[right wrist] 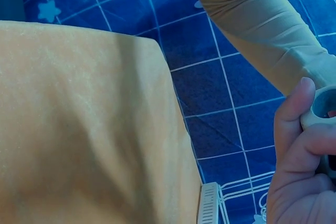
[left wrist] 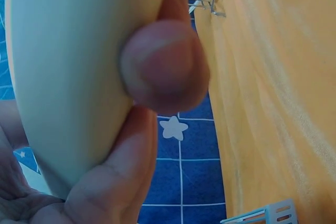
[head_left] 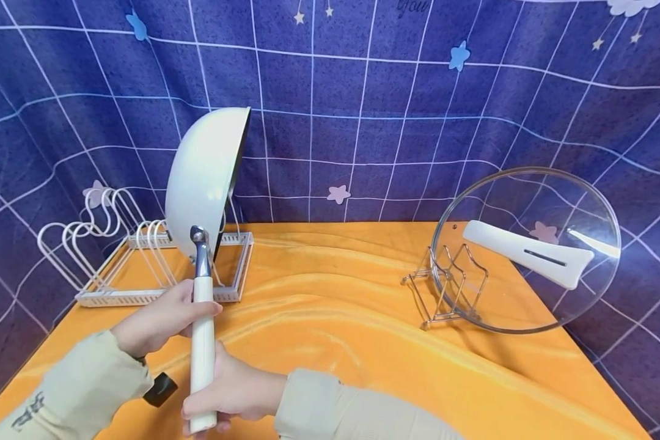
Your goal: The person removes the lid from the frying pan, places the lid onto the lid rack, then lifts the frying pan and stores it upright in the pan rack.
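A white wok (head_left: pixel 198 177) stands tilted on its side, its dark inner face turned right and its long white handle (head_left: pixel 202 348) toward me. My left hand (head_left: pixel 162 315) grips the upper handle just below the metal neck. Lower down, my right hand (head_left: pixel 236 385) holds the handle's end. The left wrist view shows the left thumb (left wrist: pixel 165 66) against the handle; the right wrist view shows right-hand fingers (right wrist: pixel 296 166) around its hollow end. Behind the wok is a white wire rack (head_left: pixel 104 296); whether they touch, I cannot tell.
On the right, a glass lid (head_left: pixel 522 311) with a white handle leans in a small metal wire rack (head_left: pixel 440 318). Orange cloth (head_left: pixel 330 275) covers the table. A blue gridded curtain (head_left: pixel 330 122) hangs behind. A small black block (head_left: pixel 161 390) is beside the left cuff.
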The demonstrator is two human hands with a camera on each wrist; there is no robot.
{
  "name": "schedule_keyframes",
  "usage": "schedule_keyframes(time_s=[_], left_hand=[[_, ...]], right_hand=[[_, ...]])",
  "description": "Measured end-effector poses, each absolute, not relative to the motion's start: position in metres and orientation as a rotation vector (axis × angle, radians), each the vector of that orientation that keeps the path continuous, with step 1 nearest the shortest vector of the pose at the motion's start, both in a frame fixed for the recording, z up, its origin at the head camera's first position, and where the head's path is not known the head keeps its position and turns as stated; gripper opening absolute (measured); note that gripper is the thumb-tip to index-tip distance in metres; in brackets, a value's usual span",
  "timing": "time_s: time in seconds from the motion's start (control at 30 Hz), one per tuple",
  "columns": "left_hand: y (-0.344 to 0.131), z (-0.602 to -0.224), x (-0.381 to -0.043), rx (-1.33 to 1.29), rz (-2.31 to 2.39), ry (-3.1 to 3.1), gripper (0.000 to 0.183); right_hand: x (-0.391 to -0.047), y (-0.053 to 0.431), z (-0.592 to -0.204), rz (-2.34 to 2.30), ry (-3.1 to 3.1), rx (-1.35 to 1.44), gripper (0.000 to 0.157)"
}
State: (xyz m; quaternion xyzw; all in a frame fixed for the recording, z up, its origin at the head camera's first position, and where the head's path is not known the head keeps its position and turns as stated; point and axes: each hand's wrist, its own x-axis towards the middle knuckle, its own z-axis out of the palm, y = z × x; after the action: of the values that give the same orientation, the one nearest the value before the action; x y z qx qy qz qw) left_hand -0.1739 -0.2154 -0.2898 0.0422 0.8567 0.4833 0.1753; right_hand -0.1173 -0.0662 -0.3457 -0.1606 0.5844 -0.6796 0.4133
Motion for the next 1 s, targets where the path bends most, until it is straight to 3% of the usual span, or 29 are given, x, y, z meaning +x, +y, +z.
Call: schedule_keyframes(time_s=[0.27, 1.0], left_hand=[[-0.2156, -0.2914, -0.1741, 0.108, 1.401, 2.389, 0.036], [-0.2126, -0.2945, -0.1712, 0.126, 1.408, 2.386, 0.036]], right_hand=[[-0.1169, -0.0661, -0.3456, -1.707, 1.478, -0.413, 0.058], [-0.1152, -0.0634, -0.3489, -1.734, 1.461, -0.438, 0.067]])
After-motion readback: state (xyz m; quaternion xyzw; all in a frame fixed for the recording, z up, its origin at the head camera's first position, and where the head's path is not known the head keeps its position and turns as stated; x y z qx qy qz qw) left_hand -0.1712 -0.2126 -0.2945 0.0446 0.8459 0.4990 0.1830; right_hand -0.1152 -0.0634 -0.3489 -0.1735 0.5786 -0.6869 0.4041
